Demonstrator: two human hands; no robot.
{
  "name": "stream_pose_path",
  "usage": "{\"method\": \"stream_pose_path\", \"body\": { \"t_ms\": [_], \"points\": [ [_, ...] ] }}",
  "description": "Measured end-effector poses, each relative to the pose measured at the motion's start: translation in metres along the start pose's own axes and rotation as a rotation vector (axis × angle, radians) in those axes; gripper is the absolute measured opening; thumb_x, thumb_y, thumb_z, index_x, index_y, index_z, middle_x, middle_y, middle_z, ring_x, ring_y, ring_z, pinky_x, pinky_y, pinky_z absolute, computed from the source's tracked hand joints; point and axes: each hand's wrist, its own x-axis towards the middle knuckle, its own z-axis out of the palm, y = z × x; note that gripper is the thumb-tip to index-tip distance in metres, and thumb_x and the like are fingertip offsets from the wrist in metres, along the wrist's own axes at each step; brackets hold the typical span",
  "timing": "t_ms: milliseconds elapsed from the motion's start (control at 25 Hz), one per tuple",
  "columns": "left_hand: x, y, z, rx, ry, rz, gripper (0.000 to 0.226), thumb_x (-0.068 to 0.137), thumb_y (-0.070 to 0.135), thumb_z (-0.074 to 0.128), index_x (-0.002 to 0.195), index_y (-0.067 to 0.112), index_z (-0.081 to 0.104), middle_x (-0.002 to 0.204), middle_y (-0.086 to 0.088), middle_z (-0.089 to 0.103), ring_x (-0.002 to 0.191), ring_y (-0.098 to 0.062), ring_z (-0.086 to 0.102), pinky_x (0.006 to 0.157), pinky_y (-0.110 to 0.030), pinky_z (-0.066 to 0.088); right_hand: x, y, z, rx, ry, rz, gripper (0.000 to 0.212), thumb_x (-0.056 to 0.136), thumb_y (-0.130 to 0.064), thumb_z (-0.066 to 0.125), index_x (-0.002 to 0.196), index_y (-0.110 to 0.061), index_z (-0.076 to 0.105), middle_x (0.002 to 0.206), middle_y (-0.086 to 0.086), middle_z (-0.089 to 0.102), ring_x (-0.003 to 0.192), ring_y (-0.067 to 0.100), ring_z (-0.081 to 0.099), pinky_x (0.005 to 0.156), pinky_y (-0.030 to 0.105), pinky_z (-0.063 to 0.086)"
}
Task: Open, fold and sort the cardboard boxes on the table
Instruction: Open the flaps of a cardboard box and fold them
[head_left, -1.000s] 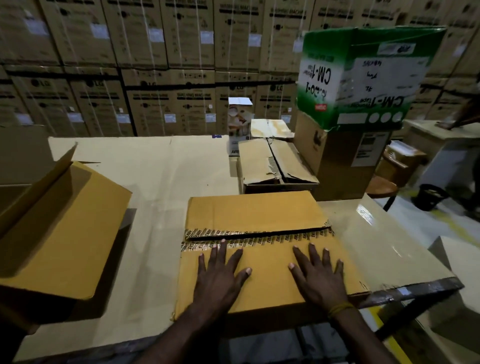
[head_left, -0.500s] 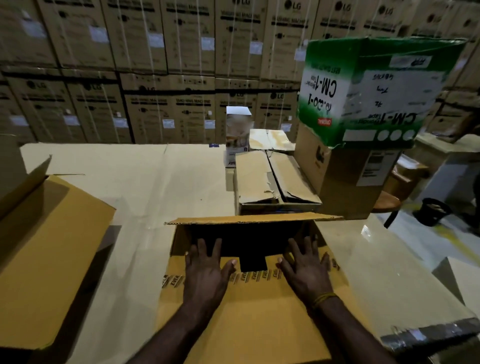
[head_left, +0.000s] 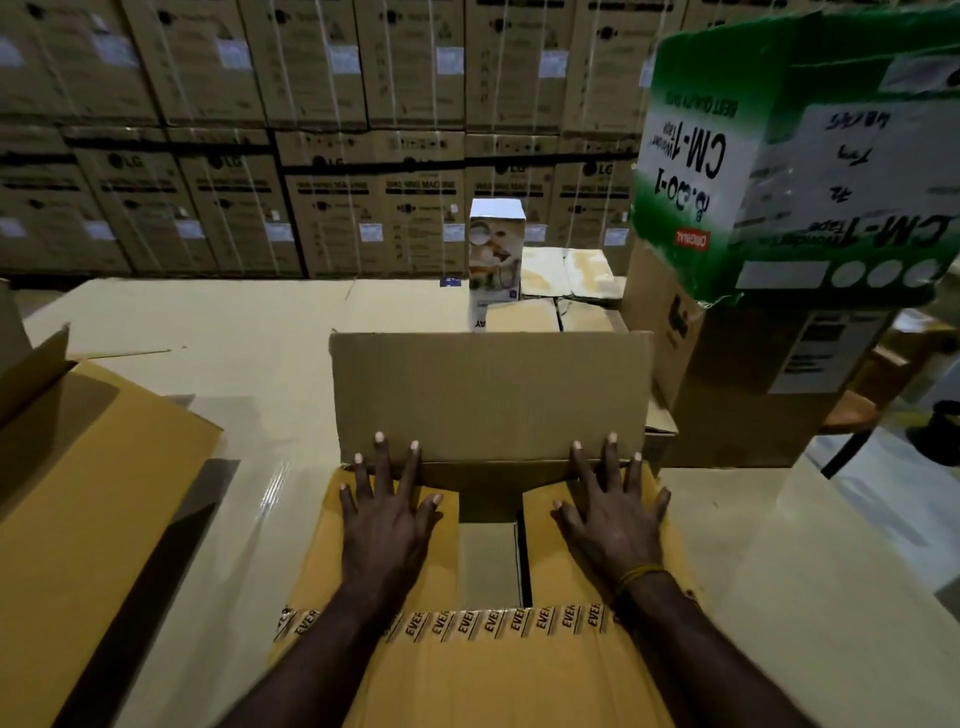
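Pressing box (head_left: 483, 660), fingers (head_left: 383, 457) spread flat

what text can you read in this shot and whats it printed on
"CM-1", upside down: green and white box.
"ORIGINAL", upside down: red tag on that box.
"EVER...", repeated and cut off: tape on the yellow box.
"LG": stacked cartons behind; their labels are too blurred.
Small carton: print unreadable.

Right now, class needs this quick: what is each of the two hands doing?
Left hand: open, fingers spread, pressing flat on the yellow box at its raised flap.
Right hand: open, spread flat on the same box, holding nothing.
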Motion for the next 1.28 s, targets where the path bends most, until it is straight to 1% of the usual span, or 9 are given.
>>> {"method": "stream_pose_path", "body": {
  "t_ms": [120, 320, 560, 680, 800, 920, 1000, 1080, 1280],
  "points": [
    [0.004, -0.002, 0.006, 0.052, -0.061, -0.015, 0.074, 0.092, 0.068, 0.006, 0.156, 0.033, 0.0, 0.164, -0.008, -0.011, 0.148, -0.04, 0.012, 0.112, -0.063, 0.021, 0.008, -0.002, 0.005, -0.075, -0.024, 0.0, 0.087, 0.088, -0.075, 0.032, 0.151, -0.041, -0.019, 0.162, 0.001, -0.022, 0.149, 0.038, -0.009, 0.109, 0.074, 0.011],
    [0.008, 0.002, 0.0, 0.028, -0.122, -0.039, 0.079, 0.085, 0.072, 0.0, 0.155, 0.036, -0.004, 0.164, -0.002, -0.009, 0.151, -0.035, 0.001, 0.117, -0.062, 0.005, 0.008, -0.004, 0.001, -0.086, -0.033, 0.009, 0.094, 0.084, -0.078, 0.039, 0.153, -0.039, -0.01, 0.164, 0.001, -0.011, 0.149, 0.04, -0.005, 0.107, 0.076, 0.011],
    [0.005, 0.006, -0.025, -0.121, -0.273, -0.058, 0.076, 0.092, 0.068, 0.038, 0.156, 0.034, 0.013, 0.165, -0.004, -0.003, 0.151, -0.032, 0.005, 0.116, -0.064, 0.005, -0.007, -0.003, -0.032, 0.185, -0.246, -0.046, 0.09, 0.083, -0.077, 0.045, 0.154, -0.041, 0.004, 0.165, -0.001, -0.008, 0.15, 0.034, -0.005, 0.11, 0.074, -0.002],
    [-0.023, 0.014, -0.049, -0.303, -0.376, -0.044, 0.078, 0.088, 0.065, 0.051, 0.153, 0.036, 0.022, 0.164, -0.007, 0.007, 0.149, -0.03, 0.014, 0.117, -0.062, 0.013, -0.047, -0.006, -0.051, 0.371, -0.42, -0.196, 0.097, 0.078, -0.071, 0.062, 0.153, -0.045, 0.005, 0.165, -0.001, 0.005, 0.15, 0.029, 0.009, 0.116, 0.066, 0.008],
    [-0.061, 0.017, -0.074, -0.253, -0.535, 0.063, 0.089, 0.079, 0.066, 0.064, 0.153, 0.04, 0.021, 0.164, -0.006, 0.009, 0.15, -0.029, 0.012, 0.117, -0.059, 0.018, -0.095, -0.019, -0.057, 0.157, -0.504, -0.31, 0.107, 0.068, -0.066, 0.075, 0.151, -0.048, 0.011, 0.158, 0.001, 0.028, 0.144, 0.028, 0.025, 0.116, 0.061, 0.012],
    [-0.097, 0.015, -0.098, -0.067, -0.614, 0.181, 0.094, 0.073, 0.063, 0.072, 0.151, 0.041, 0.024, 0.159, -0.003, 0.026, 0.145, -0.027, 0.025, 0.116, -0.053, 0.022, -0.132, -0.033, -0.064, 0.008, -0.427, -0.268, 0.096, 0.072, -0.054, 0.078, 0.15, -0.04, 0.024, 0.147, 0.005, 0.039, 0.135, 0.029, 0.036, 0.114, 0.051, 0.023],
    [-0.121, 0.015, -0.113, 0.005, -0.518, 0.23, 0.09, 0.073, 0.06, 0.073, 0.149, 0.041, 0.029, 0.147, -0.001, 0.043, 0.133, -0.025, 0.042, 0.11, -0.046, 0.032, -0.156, -0.038, -0.078, 0.01, -0.304, -0.261, 0.089, 0.073, -0.051, 0.079, 0.147, -0.036, 0.032, 0.141, 0.006, 0.043, 0.127, 0.027, 0.041, 0.108, 0.043, 0.035],
    [-0.141, 0.018, -0.133, -0.003, -0.282, 0.252, 0.083, 0.073, 0.06, 0.073, 0.145, 0.041, 0.037, 0.134, 0.001, 0.053, 0.12, -0.023, 0.049, 0.099, -0.039, 0.036, -0.181, -0.041, -0.093, 0.006, -0.131, -0.269, 0.087, 0.073, -0.05, 0.079, 0.145, -0.035, 0.034, 0.137, 0.005, 0.044, 0.124, 0.026, 0.041, 0.107, 0.042, 0.034],
    [-0.181, 0.025, -0.177, -0.146, 0.143, 0.248, 0.055, 0.077, 0.053, 0.072, 0.128, 0.04, 0.055, 0.115, 0.005, 0.061, 0.109, -0.021, 0.053, 0.096, -0.041, 0.032, -0.244, -0.041, -0.109, 0.079, 0.37, -0.241, 0.079, 0.068, -0.05, 0.082, 0.135, -0.034, 0.044, 0.123, 0.005, 0.049, 0.117, 0.027, 0.048, 0.112, 0.054, 0.028]
  ]
}}
